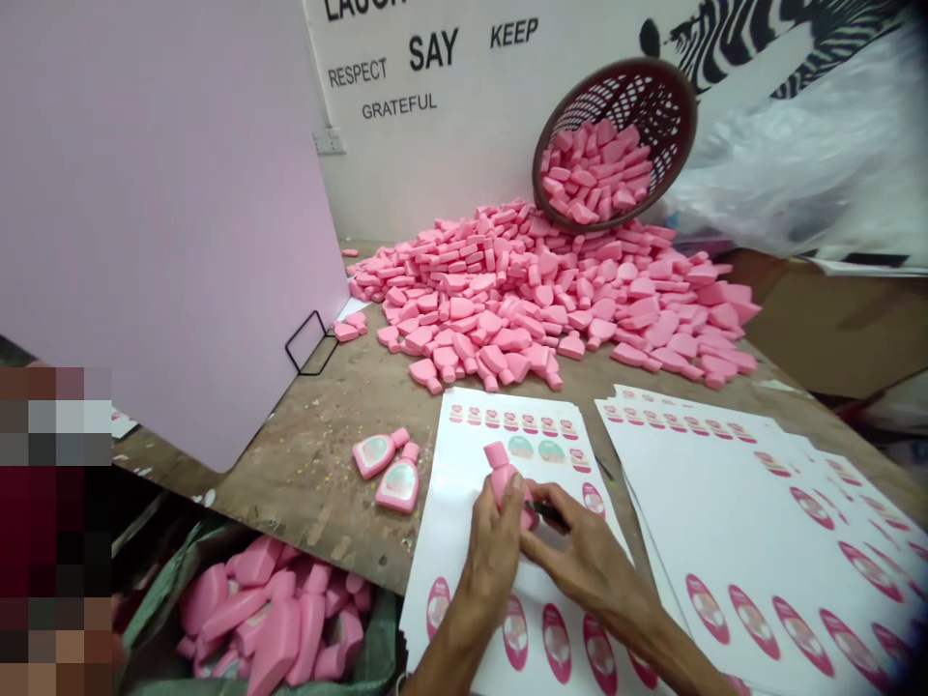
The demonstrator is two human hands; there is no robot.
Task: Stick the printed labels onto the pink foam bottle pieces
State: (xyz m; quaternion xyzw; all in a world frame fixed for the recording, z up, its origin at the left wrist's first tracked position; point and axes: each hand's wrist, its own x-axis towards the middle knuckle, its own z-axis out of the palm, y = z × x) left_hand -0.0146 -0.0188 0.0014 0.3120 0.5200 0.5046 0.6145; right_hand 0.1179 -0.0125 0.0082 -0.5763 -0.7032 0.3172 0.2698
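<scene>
My left hand is closed around a small pink toy-like bottle, its neck pointing up and away. Pinched in my right hand is a thin dark tool, whose tip meets the bottle's side; its exact kind is hard to make out. Both hands are over a white sticker sheet printed with small labels along the top and pink oval labels along the bottom. Left of the sheet lie two pink bottles, one behind and one nearer, each with a pale round-topped label.
A large heap of pink bottles covers the table's back, spilling from a tipped brown basket. More sticker sheets lie at right. Below the table edge, a green sack holds bottles. A pale panel stands at left, beside a partly blurred person.
</scene>
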